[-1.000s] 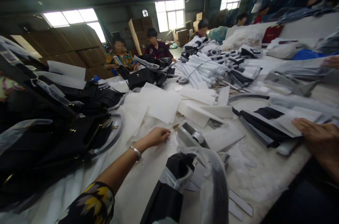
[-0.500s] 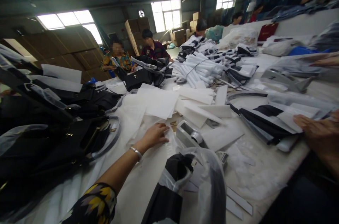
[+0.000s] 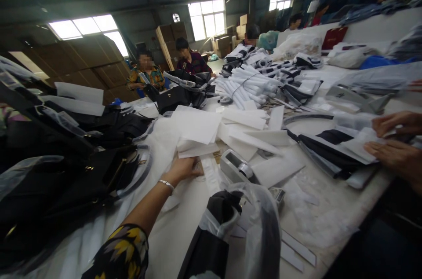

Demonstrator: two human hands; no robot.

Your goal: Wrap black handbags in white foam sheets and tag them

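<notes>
My left hand (image 3: 182, 168) reaches forward over the white-covered table (image 3: 184, 226), a bracelet on the wrist and a floral sleeve on the arm. Its fingers are closed on the edge of a stack of white paper sheets (image 3: 194, 131), which lifts off the table. A grey tape dispenser (image 3: 235, 165) sits just right of the hand. Close to me at the bottom stands a black bag in clear plastic (image 3: 216, 226). My right hand is out of sight.
Black handbags (image 3: 82, 173) are piled along the left. A co-worker's two hands (image 3: 394, 151) handle black and white pieces at the right edge. A bundle of white rolls (image 3: 250, 85) lies further back. Other people (image 3: 147, 72) sit at the far end, cardboard boxes behind them.
My left hand slid slightly left and nearer, closed on the paper sheets and lifted them. The co-worker's second hand came into view at the right.
</notes>
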